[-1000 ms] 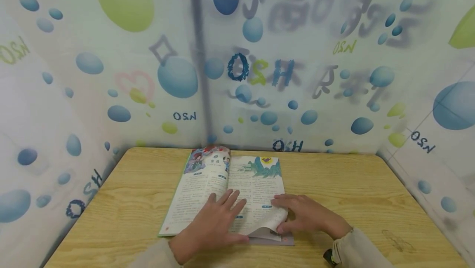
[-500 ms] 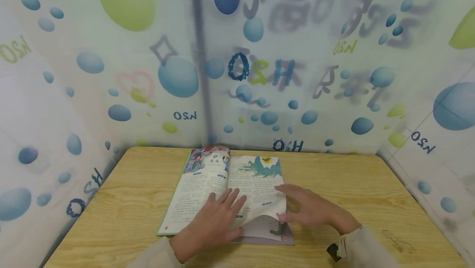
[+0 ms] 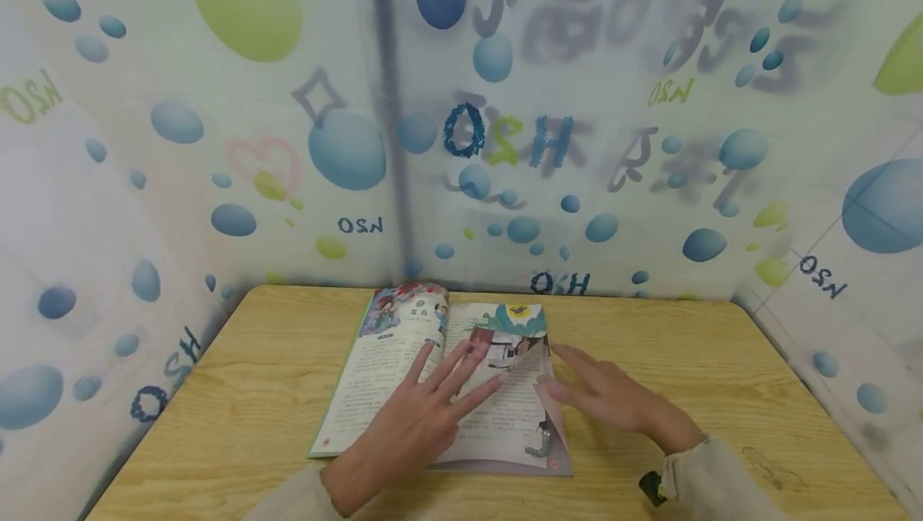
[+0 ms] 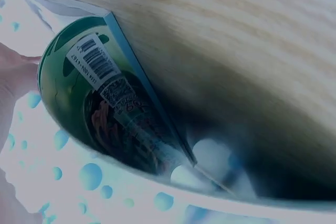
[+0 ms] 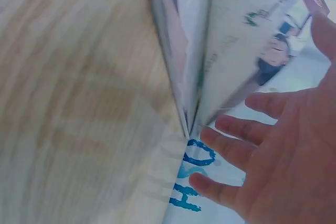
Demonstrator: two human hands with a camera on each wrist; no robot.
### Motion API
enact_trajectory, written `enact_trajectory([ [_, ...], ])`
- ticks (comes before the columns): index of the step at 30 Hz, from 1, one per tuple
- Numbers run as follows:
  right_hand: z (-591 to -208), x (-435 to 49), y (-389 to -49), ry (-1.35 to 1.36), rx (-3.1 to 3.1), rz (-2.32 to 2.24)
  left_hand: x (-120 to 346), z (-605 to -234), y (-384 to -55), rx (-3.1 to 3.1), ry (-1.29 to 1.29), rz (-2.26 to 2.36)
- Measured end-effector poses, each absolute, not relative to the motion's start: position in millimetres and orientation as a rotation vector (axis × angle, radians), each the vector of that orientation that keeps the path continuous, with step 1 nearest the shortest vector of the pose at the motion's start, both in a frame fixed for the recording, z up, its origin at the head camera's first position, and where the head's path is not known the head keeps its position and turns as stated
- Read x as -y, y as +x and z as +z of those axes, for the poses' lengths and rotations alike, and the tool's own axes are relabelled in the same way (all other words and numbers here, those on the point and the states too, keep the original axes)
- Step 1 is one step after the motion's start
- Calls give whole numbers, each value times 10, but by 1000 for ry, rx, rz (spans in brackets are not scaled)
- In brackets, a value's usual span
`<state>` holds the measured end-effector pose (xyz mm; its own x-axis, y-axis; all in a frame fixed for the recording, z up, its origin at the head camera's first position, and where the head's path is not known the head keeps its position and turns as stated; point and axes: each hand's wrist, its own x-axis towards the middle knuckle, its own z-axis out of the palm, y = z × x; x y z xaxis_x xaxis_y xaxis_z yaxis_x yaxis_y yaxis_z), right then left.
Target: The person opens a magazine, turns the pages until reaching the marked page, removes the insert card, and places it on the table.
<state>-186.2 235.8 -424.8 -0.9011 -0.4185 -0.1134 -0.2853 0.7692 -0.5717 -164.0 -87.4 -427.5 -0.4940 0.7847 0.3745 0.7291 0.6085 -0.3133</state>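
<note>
An open magazine [image 3: 385,393] lies on the table, with text and colour pictures on its pages. One right-hand leaf [image 3: 505,351] is lifted and curls back, so a picture on its underside shows. My left hand [image 3: 404,429] lies over the middle of the magazine with its fingers spread, fingertips right at the curled leaf. At the magazine's right edge is my right hand [image 3: 620,401], its fingers straight and thumb apart. In the right wrist view that hand [image 5: 283,145] is beside the raised pages. The left wrist view shows a green cover [image 4: 79,93] with a barcode, bowed upward.
The wooden table [image 3: 685,353] ends at the back against a pale curtain [image 3: 613,88] printed with blue and green drops. Curtain panels also stand at the left and right. A dark watch-like item [image 3: 651,489] sits at my right sleeve.
The leaf's lower right corner has lifted and curled away toward the back, baring the page beneath. My left fingers have spread and moved forward; the right hand has shifted slightly right.
</note>
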Motion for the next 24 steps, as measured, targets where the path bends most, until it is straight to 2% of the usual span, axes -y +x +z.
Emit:
enact_trajectory([
  [13,-4411,-2238,-1773,-841,-2641,-541,886,-4274,-1662,2414,-1259,509],
  [24,-4419,-2237,-1793,-904,-2580,-529,937,-4337,-1709,2442,-1286,468],
])
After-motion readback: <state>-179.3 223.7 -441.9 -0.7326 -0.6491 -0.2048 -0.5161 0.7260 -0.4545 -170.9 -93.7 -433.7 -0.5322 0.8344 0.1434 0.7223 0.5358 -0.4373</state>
